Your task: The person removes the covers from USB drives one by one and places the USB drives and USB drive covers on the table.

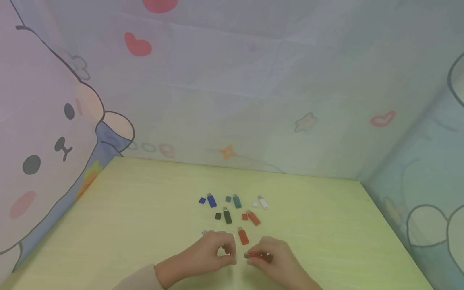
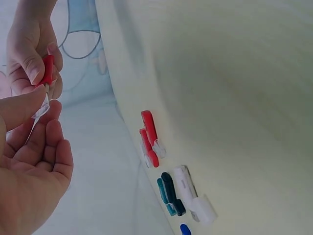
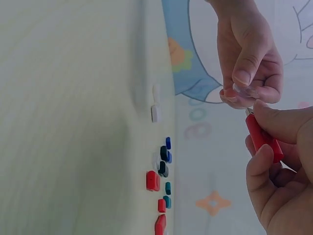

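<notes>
My right hand (image 1: 277,257) grips a red USB stick (image 3: 263,137) between thumb and fingers, its metal plug bare and pointing at the other hand. In my left hand (image 1: 210,251), thumb and fingertips pinch a small clear cap (image 3: 243,91). Both hands are raised above the front of the table, and the cap sits just off the plug's tip in the right wrist view. Just beyond them lies another red USB stick (image 1: 243,236) with its plug bare. A pale USB stick (image 1: 204,232) shows only its plug end, the rest hidden behind the left hand.
Farther back on the pale green table (image 1: 152,201), uncapped USB sticks lie beside their caps: blue (image 1: 212,200), teal (image 1: 237,201), white (image 1: 263,202), black (image 1: 227,216) and orange-red (image 1: 254,218). A printed cloth wall (image 1: 232,80) rises behind the table.
</notes>
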`<state>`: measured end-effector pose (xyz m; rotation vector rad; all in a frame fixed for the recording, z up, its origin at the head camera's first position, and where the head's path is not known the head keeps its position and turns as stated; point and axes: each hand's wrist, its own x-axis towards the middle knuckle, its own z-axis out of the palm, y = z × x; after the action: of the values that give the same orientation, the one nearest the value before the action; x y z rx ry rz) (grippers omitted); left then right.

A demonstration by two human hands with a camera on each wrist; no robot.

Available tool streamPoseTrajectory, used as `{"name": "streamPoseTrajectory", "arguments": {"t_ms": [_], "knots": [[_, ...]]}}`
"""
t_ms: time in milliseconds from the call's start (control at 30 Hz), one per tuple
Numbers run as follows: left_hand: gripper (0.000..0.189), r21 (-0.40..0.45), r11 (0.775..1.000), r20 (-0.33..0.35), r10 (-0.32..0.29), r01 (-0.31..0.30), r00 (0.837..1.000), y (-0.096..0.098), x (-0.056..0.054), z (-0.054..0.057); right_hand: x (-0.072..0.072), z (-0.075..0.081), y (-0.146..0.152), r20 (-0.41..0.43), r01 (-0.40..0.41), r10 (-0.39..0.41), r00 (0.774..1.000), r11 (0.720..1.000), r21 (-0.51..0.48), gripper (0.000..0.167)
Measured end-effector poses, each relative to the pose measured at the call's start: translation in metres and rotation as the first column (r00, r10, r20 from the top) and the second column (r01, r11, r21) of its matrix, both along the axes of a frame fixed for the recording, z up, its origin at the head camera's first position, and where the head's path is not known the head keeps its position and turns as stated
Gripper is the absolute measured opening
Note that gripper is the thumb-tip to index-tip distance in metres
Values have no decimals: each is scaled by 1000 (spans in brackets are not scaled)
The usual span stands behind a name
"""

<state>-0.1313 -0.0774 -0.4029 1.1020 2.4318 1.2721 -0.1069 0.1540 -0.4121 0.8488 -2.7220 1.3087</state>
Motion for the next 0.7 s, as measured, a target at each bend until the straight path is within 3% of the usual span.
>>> {"name": "streamPoseTrajectory", "arguments": {"t_ms": [133, 333, 700], "knots": [[14, -10, 1000, -14, 11, -11, 1000, 4, -5, 4, -2, 3, 3, -47, 53, -54, 997, 998, -21, 8], [13, 36, 999, -49, 13, -11, 999, 9, -13, 8, -6, 9, 7, -27, 130, -132, 991, 990, -51, 8], [12, 84, 996, -71, 40, -34, 997, 23, -27, 8, -17, 11, 19, -31, 184, -187, 982, 978, -94, 8]]}}
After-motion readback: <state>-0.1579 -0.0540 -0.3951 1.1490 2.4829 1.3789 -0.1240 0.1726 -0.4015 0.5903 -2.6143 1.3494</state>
